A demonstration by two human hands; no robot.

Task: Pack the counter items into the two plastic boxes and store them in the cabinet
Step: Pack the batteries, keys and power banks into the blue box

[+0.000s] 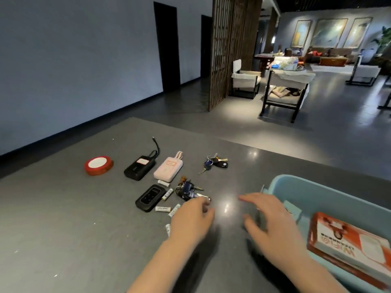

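Nearer key bunch (189, 191) lying on grey worktop (63, 229), mid-field, just right of the flat black device (149, 198). Left hand (190, 218) over the bunch's near end, fingers curled down toward the keys; touching or pinching, cannot tell, since fingertips hidden behind the knuckles. Right hand (273, 220) spread, fingers straight, hovering at the near-left rim of the blue plastic box (306, 187); holding nothing.

Step in hand, judged: lifting the key bunch for the box. Best done by closing on the ring, not on a single key, so the rest hang together and none drag across the batteries alongside. Short carry rightward over the rim; right hand well placed to steady the box wall. Set down beside the orange carton (347, 244), not on it.

Count:
- key bunches: two; second bunch (215, 162) farther back, well apart from the first.
- power banks: two, black (138, 169) and pink (168, 171), side by side.
- flat black device: one.
- red tape roll (98, 165): one, far left.
- white batteries (163, 208): five in view, perhaps more hidden under the left hand.
- boxes: one in view, carton already inside.
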